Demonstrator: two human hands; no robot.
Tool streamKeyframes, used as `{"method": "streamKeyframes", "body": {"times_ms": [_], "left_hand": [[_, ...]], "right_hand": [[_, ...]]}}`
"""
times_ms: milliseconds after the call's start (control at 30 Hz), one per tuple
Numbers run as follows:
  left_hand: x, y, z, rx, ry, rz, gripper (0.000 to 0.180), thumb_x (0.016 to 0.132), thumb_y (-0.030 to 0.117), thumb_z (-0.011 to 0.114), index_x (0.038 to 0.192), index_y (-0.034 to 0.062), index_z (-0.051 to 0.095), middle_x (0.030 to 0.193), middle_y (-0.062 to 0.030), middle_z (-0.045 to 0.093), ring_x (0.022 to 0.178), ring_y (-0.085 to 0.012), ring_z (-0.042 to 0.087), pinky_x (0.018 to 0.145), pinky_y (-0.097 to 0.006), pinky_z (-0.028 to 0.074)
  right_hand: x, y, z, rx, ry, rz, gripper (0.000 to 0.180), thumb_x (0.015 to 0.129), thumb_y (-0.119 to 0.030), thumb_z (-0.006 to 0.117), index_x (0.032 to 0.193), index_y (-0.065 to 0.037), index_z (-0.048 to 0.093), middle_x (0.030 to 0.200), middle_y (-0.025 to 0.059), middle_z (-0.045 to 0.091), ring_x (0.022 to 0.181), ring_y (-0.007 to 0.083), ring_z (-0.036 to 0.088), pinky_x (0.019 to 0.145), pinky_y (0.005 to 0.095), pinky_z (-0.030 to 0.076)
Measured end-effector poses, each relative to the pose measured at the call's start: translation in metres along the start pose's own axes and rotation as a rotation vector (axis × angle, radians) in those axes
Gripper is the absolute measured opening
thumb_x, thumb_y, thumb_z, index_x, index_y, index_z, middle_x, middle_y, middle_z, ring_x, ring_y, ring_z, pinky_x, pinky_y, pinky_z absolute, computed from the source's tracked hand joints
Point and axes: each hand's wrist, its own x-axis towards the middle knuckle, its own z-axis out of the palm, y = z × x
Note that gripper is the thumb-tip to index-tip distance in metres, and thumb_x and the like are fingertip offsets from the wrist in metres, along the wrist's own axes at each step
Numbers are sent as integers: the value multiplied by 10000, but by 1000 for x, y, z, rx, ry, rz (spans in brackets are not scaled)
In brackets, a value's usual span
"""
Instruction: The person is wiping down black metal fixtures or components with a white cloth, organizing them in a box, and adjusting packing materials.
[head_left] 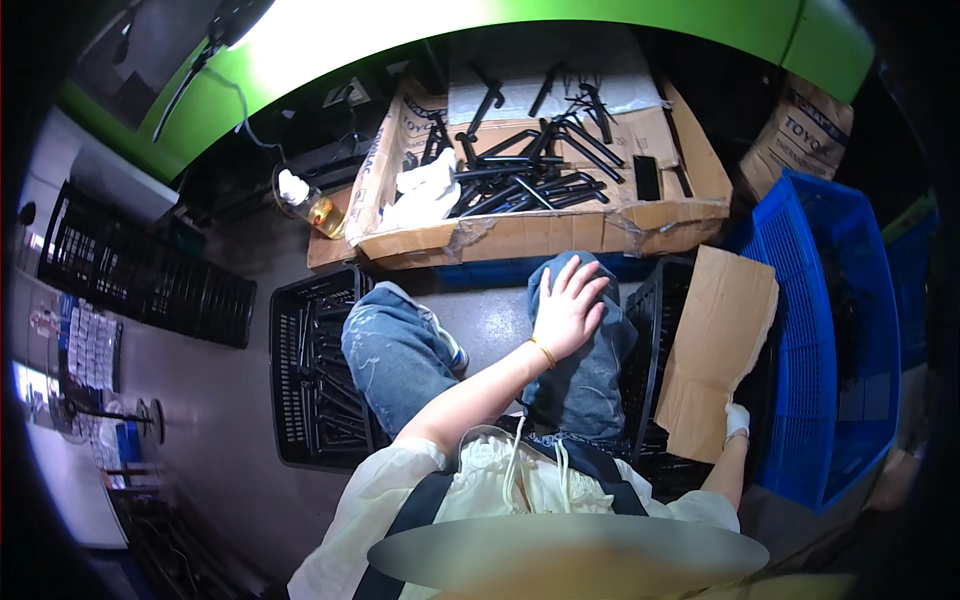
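Observation:
My left hand (571,312) lies on my right knee, bare, with its fingers stretched out and spread; nothing is in it. At my right side, my right hand (737,421) wears a white glove and grips the lower right edge of a brown cardboard sheet (718,345); part of its fingers is hidden. The sheet slants over a black plastic crate (645,345) by my right leg and covers much of it. Ahead of me, a shallow cardboard box (600,233) holds a pile of black bent tube-like parts (535,165).
A black crate (290,400) of similar dark parts stands left of my legs. Blue crates (800,330) are on the right. Beside the box stands a bottle of yellow liquid (322,214). A white cloth (425,190) and a dark phone-like slab (647,178) lie in the box.

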Motion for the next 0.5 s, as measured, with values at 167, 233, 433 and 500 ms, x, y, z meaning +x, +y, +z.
{"method": "streamKeyframes", "body": {"times_ms": [167,233,433,500], "left_hand": [[-7,-5,-6,-31,10,15,416,867,252,617,1270,157,579,1441,-74,451,1404,-324,322,1109,-621,217],[-6,-4,-6,-71,7,37,423,872,251,613,1282,153,569,1454,-77,440,1413,-328,307,1111,-623,211],[-17,-13,-6,-133,-28,28,465,870,245,619,1322,168,539,1497,-73,391,1432,-348,267,1113,-631,208],[-19,-15,-10,-143,-23,42,508,875,252,619,1365,178,509,1516,-70,367,1441,-353,252,1115,-631,206]], "right_hand": [[-7,-25,5,-356,59,60,539,917,-453,556,803,58,686,788,248,665,743,380,623,669,460,446],[-10,-21,-14,-379,156,114,517,928,-442,541,831,42,693,813,233,680,770,384,635,685,463,455],[-22,-48,-25,-609,68,-14,513,947,-425,503,856,43,693,857,247,683,823,410,642,730,461,475],[-13,-69,-28,-674,39,-80,506,945,-421,506,857,40,694,850,242,681,816,403,641,723,459,476]]}}
